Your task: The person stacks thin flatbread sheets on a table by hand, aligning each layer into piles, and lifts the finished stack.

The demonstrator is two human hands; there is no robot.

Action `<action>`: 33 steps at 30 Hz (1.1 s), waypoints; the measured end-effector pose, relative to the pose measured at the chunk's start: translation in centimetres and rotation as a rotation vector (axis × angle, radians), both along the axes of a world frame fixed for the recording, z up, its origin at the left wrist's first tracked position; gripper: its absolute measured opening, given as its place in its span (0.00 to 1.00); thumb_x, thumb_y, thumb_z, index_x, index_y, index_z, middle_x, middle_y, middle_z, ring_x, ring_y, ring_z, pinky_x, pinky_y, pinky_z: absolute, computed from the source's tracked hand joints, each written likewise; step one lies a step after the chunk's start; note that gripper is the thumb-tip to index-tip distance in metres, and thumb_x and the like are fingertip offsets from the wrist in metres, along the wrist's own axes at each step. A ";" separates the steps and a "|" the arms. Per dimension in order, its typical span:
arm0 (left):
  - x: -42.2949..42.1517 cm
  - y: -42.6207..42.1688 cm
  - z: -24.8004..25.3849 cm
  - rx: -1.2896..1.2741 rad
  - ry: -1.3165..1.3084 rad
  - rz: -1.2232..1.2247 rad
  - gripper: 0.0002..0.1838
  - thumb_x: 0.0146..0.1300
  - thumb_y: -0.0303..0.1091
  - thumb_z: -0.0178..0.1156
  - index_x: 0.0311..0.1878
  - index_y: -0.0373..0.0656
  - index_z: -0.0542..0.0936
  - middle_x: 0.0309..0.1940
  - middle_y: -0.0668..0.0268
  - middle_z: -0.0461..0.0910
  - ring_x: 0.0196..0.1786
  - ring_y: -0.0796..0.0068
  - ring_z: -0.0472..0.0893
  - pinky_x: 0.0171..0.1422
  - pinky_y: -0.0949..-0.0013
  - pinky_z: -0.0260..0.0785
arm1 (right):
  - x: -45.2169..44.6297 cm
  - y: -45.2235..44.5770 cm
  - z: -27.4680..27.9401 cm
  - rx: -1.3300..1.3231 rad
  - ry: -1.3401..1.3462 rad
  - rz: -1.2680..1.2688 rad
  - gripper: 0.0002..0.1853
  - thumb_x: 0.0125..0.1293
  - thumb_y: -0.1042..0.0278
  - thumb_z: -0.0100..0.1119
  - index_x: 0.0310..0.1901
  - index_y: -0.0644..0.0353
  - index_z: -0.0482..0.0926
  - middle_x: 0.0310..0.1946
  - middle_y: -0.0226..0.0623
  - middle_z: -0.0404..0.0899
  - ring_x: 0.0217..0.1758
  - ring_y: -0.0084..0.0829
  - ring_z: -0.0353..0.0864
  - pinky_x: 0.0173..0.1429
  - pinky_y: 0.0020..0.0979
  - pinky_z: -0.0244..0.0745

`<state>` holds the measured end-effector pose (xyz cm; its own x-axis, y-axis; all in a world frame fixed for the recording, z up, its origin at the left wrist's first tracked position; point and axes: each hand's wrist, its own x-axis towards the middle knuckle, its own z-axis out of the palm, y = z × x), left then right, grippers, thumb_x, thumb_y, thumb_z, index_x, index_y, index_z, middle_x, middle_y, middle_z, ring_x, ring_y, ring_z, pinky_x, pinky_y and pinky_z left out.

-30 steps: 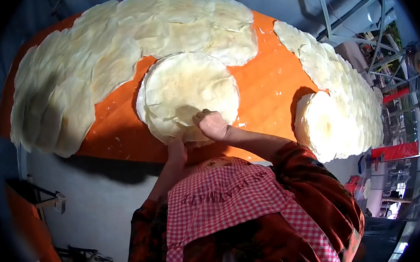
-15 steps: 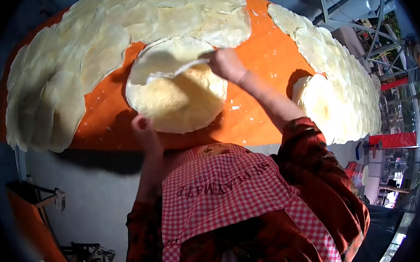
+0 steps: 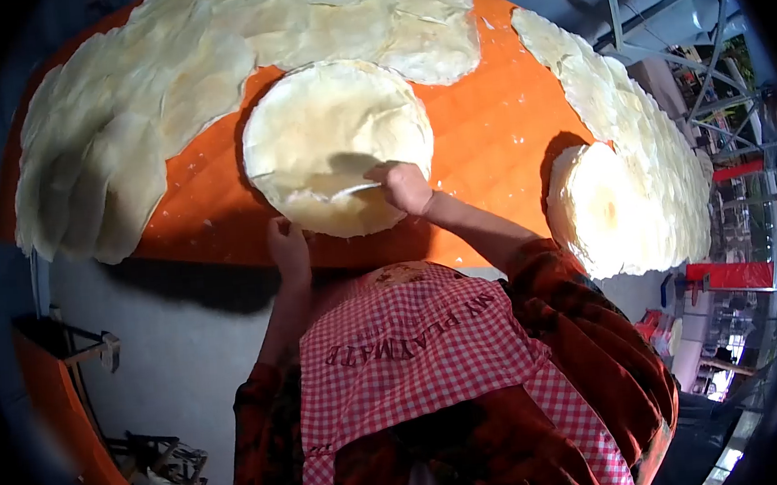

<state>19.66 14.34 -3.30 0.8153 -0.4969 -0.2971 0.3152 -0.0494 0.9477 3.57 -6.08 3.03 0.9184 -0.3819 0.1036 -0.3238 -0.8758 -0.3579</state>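
A round stack of thin, pale flatbread sheets (image 3: 334, 111) lies on the orange table, in front of my body. My right hand (image 3: 405, 189) is closed on the near edge of the top flatbread sheet, which is slightly raised and casts a shadow over the lower part of the stack. Close to the stack's lower left edge, my left hand (image 3: 290, 247) has its fingers curled together. Whether anything is between those fingers I cannot make out.
Overlapping flatbread sheets (image 3: 205, 66) cover the table's far and left side. A second thick stack (image 3: 584, 206) stands at the right, beside another overlapping row (image 3: 633, 126). White crumbs dot the orange tabletop (image 3: 480, 128). A metal frame (image 3: 708, 49) rises at the upper right.
My right hand has come toward my body with the sheet's edge, so the top sheet now covers more of the stack. My left hand has shifted slightly right, staying near the stack's edge.
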 end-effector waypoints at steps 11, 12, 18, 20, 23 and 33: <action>0.6 -1.3 4.5 -0.202 0.399 -0.166 0.16 0.68 0.36 0.47 0.52 0.35 0.69 0.42 0.56 0.77 0.37 0.64 0.81 0.42 0.59 0.78 | -0.9 2.3 -0.6 -0.076 -0.044 0.163 0.40 0.55 0.51 0.63 0.69 0.50 0.62 0.65 0.39 0.66 0.66 0.42 0.66 0.65 0.45 0.62; 0.4 -1.4 5.6 -0.296 0.556 -0.197 0.19 0.69 0.39 0.46 0.56 0.34 0.68 0.47 0.54 0.77 0.42 0.62 0.81 0.46 0.56 0.78 | -0.9 2.4 -0.7 -0.113 -0.081 0.181 0.40 0.55 0.50 0.63 0.69 0.50 0.61 0.65 0.40 0.66 0.67 0.42 0.66 0.65 0.46 0.62; -1.0 -1.3 6.2 -0.651 0.938 -0.151 0.26 0.69 0.45 0.47 0.64 0.38 0.61 0.62 0.51 0.65 0.58 0.52 0.73 0.60 0.44 0.72 | -0.3 4.5 -1.3 -0.062 -0.270 0.041 0.33 0.53 0.62 0.63 0.62 0.58 0.69 0.61 0.45 0.71 0.64 0.44 0.70 0.64 0.44 0.63; -1.3 -1.7 4.7 -0.603 0.887 -0.169 0.26 0.67 0.43 0.49 0.64 0.41 0.61 0.61 0.52 0.67 0.58 0.52 0.72 0.60 0.43 0.71 | 0.0 3.4 -3.0 -0.008 -0.298 0.048 0.27 0.53 0.67 0.61 0.58 0.59 0.73 0.56 0.45 0.75 0.59 0.44 0.74 0.59 0.40 0.68; -1.1 -2.3 0.8 -0.493 0.734 -0.272 0.29 0.64 0.37 0.52 0.68 0.47 0.57 0.57 0.57 0.68 0.60 0.55 0.70 0.61 0.44 0.68 | 1.9 0.5 0.0 0.293 0.187 -0.195 0.16 0.51 0.76 0.58 0.44 0.62 0.81 0.41 0.47 0.82 0.42 0.48 0.81 0.44 0.38 0.77; -1.8 -2.6 0.2 0.053 0.040 -0.101 0.28 0.59 0.32 0.60 0.61 0.42 0.62 0.50 0.61 0.69 0.48 0.72 0.74 0.49 0.69 0.69 | 12.7 -20.7 21.0 0.096 -0.502 0.137 0.11 0.62 0.61 0.58 0.36 0.59 0.84 0.28 0.46 0.82 0.29 0.39 0.80 0.37 0.41 0.75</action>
<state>17.89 11.69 -3.13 0.7489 -0.5589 -0.3561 0.3435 -0.1322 0.9298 16.22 -26.81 24.05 0.8069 -0.2911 0.5140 0.0234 -0.8537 -0.5202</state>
